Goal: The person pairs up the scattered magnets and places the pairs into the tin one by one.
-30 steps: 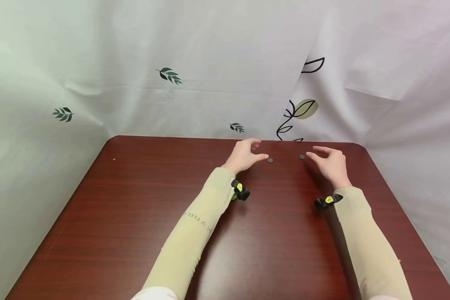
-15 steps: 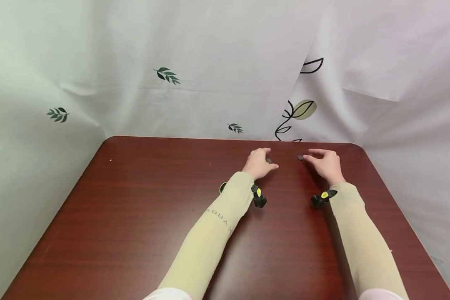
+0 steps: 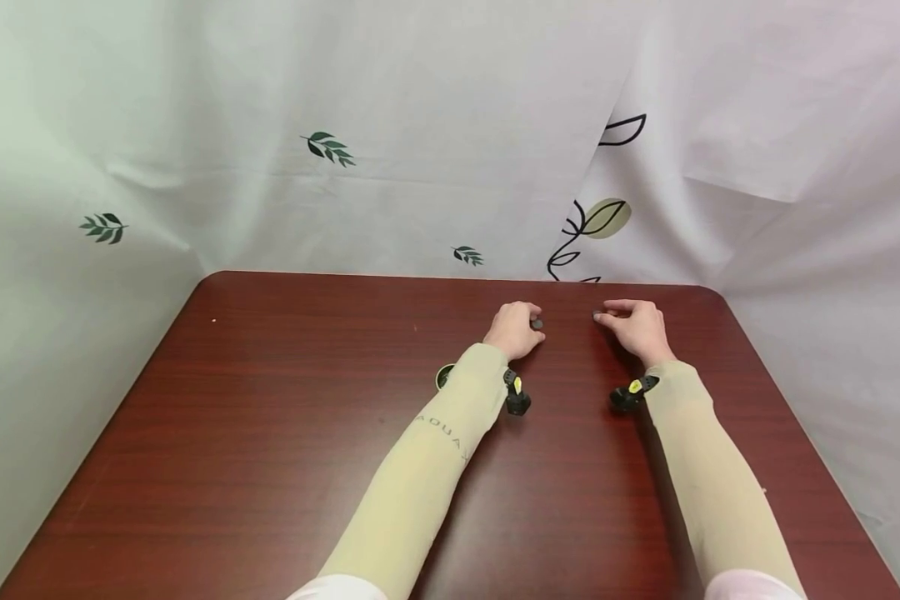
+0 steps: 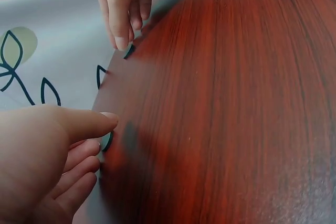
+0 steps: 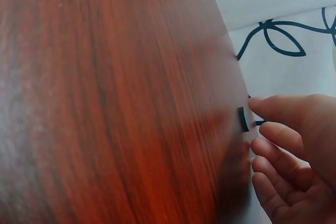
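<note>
A dark disc [image 3: 537,324] and a second disc [image 3: 597,316] lie flat, round faces up, near the table's [image 3: 270,375] far edge. The left hand [image 3: 515,331], thumb and fingers parted, brackets the first; the right hand [image 3: 637,328], slightly parted, is at the second, contact unclear.

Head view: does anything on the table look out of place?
Yes: a tiny pale speck near the far-left corner of the table contrasts with the dark surface, away from the left hand and the dark disc there.
</note>
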### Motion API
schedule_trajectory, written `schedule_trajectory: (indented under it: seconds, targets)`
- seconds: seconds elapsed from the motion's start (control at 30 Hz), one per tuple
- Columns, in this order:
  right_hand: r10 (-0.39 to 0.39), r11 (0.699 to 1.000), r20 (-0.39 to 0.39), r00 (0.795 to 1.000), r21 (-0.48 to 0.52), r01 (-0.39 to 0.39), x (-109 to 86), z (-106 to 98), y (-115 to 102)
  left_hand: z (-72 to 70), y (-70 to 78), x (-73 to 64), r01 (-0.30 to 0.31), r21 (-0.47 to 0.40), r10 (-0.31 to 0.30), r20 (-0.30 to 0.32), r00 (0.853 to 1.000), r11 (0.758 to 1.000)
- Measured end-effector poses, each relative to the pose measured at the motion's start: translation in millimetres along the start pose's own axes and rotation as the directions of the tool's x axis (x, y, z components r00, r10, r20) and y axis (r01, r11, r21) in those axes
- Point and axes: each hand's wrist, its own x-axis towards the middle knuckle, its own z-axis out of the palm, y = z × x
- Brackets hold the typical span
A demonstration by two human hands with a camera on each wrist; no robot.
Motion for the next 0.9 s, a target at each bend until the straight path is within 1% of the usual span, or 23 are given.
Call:
schedule_trajectory:
  seconds: [0.17,0.27,0.47,0.6,0.73,0.9]
  targets:
    - [0.009,1.0,0.016,1.0,0.001,-0.009,-0.6,-0.6,0.3,2.2,3.1,-1.3,0.008,0.003,-0.008,0.006,1.0,1.0]
    - [0.005,1.0,0.024,1.0,-0.006,-0.005,-0.9,-1.2,0.8,5.2,4.3,-1.6,0.001,0.022,-0.001,0.011,1.0,1.0]
    - [-0.028,0.999,0.027,0.999,-0.032,0.028,-0.8,0.6,1.4,11.3,4.0,-0.7,-0.013,0.073,0.013,0.003,1.0,0.997]
    - [-0.052,0.998,0.027,0.998,-0.04,0.053,-2.0,0.0,1.0,12.2,3.8,-0.5,-0.035,0.098,0.035,0.006,0.999,0.995]
    - [-0.081,0.995,0.052,0.995,-0.045,0.084,-3.4,-0.7,-0.1,10.9,4.3,-1.2,-0.044,0.122,0.043,0.013,0.999,0.992]
    - [-0.107,0.993,0.088,0.99,-0.044,0.112,-8.2,-2.4,-2.6,11.2,4.6,-1.9,-0.046,0.131,0.044,0.022,0.999,0.99]
